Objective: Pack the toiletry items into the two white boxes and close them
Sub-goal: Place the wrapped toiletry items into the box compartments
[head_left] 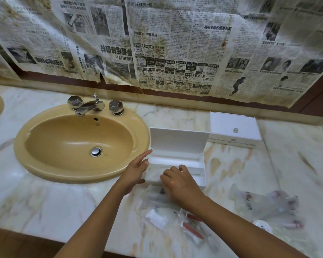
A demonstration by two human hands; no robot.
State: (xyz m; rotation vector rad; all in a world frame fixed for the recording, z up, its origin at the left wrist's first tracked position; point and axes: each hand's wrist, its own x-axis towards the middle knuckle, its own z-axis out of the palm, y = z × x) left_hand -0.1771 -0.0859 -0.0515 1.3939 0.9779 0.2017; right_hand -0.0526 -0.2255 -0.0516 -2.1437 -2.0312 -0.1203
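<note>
An open white box (190, 162) stands on the marble counter just right of the sink, its lid (178, 141) tilted up at the back. My left hand (136, 169) rests against the box's left side with the index finger straight. My right hand (177, 180) curls over the box's front edge, pinching a clear plastic packet (157, 175) that reaches into the box. A second white box (234, 129), closed, with a small knob on top, sits behind to the right. Several clear-wrapped toiletry packets (192, 228) lie in front of the open box, others (268, 205) to the right.
A tan oval sink (45, 164) with a chrome tap (90, 107) takes up the left of the counter. Newspaper sheets cover the wall behind. The counter's front edge (45, 235) runs along the lower left. A small white lidded item (263, 227) lies at the lower right.
</note>
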